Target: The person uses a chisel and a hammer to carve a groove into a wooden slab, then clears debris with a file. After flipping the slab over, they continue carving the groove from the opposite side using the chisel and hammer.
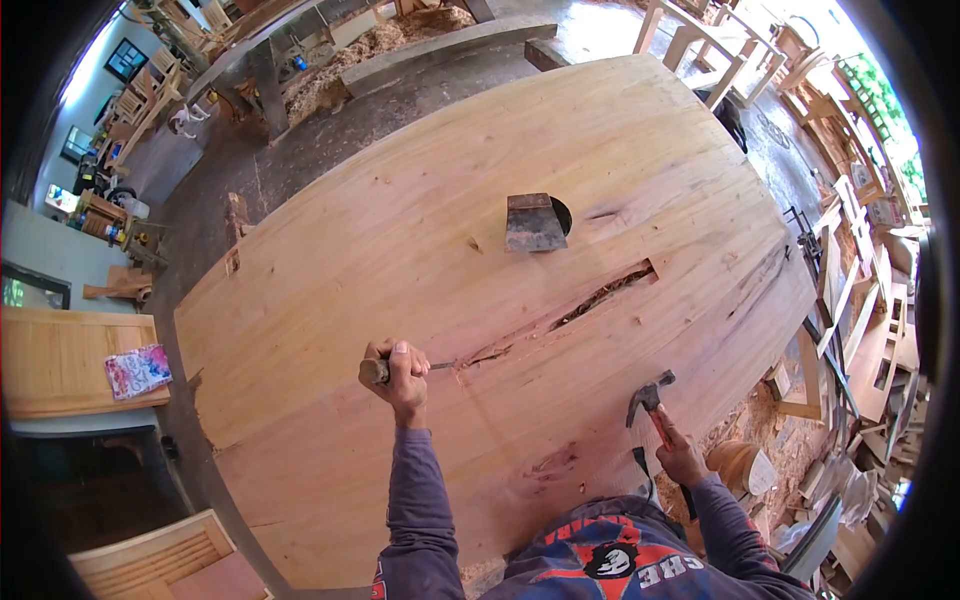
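My left hand (402, 378) is wrapped round the wooden handle of a chisel (440, 366). The blade points right and its tip meets the wooden panel (380, 260) at the left end of a long crack (605, 295). The right part of this crack is a dark, open groove with a squared end. My right hand (682, 458) grips a claw hammer (651, 396) by its handle, with the head near the panel's front right part. A metal blade piece (536, 224) lies on the panel beyond the crack, beside a round dark object (562, 215).
Wooden chair frames (715, 50) stand beyond the panel at the top right. Wood scraps (850, 490) and shavings lie at the right. A cabinet (80, 350) with a colourful booklet (138, 371) on it is at the left. A beam (450, 52) lies behind the panel.
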The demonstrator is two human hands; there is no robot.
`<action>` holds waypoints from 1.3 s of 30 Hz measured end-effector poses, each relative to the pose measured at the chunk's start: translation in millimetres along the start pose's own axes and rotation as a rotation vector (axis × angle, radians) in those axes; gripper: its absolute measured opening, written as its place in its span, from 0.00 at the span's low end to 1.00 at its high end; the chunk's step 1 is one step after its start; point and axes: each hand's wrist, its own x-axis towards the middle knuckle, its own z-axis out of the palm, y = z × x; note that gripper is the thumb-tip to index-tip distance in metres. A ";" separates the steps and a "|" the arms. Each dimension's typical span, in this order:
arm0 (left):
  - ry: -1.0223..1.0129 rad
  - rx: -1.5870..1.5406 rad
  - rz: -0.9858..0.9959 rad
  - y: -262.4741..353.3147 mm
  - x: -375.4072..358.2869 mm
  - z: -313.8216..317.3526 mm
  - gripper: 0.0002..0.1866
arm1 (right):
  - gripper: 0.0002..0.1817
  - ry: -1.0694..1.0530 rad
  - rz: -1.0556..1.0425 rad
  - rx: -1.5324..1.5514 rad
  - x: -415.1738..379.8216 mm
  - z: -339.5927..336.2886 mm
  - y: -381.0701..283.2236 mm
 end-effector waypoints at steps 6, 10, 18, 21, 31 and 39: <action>-0.017 0.025 0.006 -1.0 0.5 -0.5 0.11 | 0.45 0.010 0.005 -0.021 -0.7 0.3 -1.9; -0.013 0.120 0.069 -3.7 -7.2 8.2 0.11 | 0.44 -0.004 0.046 -0.077 -3.6 -8.5 -20.0; -0.105 0.359 0.303 -18.3 -22.1 7.1 0.12 | 0.42 0.128 -0.935 0.124 28.2 -49.2 -214.7; -0.010 0.384 -0.127 10.6 -31.5 20.3 0.13 | 0.45 0.139 -1.303 0.126 29.9 -54.4 -290.9; -0.188 0.476 -0.140 -53.7 -47.8 -29.3 0.16 | 0.48 -0.113 -1.040 -0.202 55.9 -5.2 -295.1; 0.309 0.042 -0.264 -25.0 57.7 -25.6 0.12 | 0.45 -0.022 -0.824 0.187 46.6 -37.9 -271.3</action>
